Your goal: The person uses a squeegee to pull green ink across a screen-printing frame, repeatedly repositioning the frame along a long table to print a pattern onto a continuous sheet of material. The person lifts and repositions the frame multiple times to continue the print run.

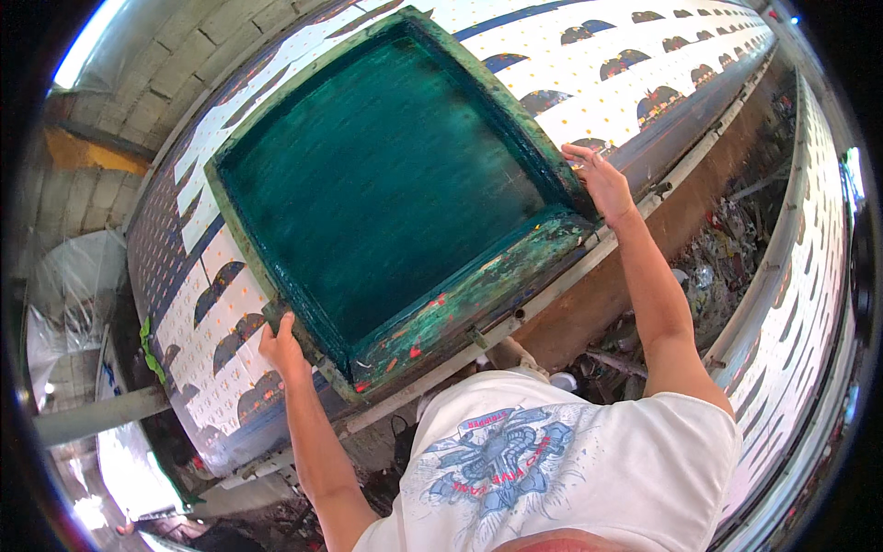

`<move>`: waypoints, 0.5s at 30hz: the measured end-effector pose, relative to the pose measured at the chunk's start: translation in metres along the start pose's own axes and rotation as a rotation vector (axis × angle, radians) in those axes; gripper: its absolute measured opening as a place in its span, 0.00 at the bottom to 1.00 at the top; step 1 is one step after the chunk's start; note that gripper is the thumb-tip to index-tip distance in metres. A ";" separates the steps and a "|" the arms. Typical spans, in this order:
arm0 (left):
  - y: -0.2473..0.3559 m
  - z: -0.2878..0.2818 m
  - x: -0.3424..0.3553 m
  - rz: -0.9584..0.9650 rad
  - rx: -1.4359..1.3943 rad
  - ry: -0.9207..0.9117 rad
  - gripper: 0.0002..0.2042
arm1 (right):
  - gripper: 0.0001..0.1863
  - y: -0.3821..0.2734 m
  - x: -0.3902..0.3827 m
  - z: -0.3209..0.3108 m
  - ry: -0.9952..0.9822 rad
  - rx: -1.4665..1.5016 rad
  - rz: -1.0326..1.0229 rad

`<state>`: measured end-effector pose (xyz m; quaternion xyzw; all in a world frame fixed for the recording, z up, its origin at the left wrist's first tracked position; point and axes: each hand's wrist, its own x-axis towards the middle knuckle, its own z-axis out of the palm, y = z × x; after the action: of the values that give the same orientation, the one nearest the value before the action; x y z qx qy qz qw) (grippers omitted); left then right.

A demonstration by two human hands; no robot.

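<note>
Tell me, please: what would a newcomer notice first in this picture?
Probably the big green frame in the upper middle, with the left hand at its lower-left edge and the right hand at its right corner. Next, perhaps, the patterned sheet on both sides of it, and a second sheet along the right edge.

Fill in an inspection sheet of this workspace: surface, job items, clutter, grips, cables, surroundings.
Surface: white cloth with dark half-round motifs, orange dots
Job items: green-stained frame with dark green panel; contact with cloth unclear
Clutter: litter below, at right
Grips: left grip grasps frame's left side; right grip at its right side, closure unclear
Cables: nothing seen
Surroundings: block wall and plastic sheeting at left, second printed cloth at right
</note>
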<state>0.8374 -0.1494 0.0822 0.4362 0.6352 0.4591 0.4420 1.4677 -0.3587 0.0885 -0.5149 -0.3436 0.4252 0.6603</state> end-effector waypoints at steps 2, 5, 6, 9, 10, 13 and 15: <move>-0.001 0.011 -0.005 -0.015 0.002 0.007 0.07 | 0.33 0.001 0.001 -0.013 0.010 0.049 0.016; -0.007 0.022 -0.008 0.010 0.000 0.013 0.08 | 0.33 0.003 0.006 -0.035 0.000 0.014 -0.023; -0.008 0.024 -0.010 0.008 -0.006 -0.003 0.10 | 0.34 0.002 0.008 -0.037 -0.010 0.020 -0.003; -0.012 0.030 -0.013 0.026 0.056 0.019 0.09 | 0.37 -0.006 0.010 -0.041 0.041 -0.008 0.041; -0.012 0.032 -0.014 0.018 0.063 0.020 0.09 | 0.37 -0.009 0.011 -0.040 0.027 0.006 0.057; -0.012 0.038 -0.014 0.016 0.103 0.018 0.09 | 0.39 -0.015 0.009 -0.050 -0.010 0.052 0.093; -0.014 0.038 -0.015 0.036 0.161 0.020 0.09 | 0.41 -0.017 0.007 -0.058 -0.036 0.091 0.113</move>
<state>0.8752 -0.1593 0.0643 0.4772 0.6665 0.4189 0.3906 1.5252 -0.3769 0.0913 -0.4952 -0.3065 0.4861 0.6516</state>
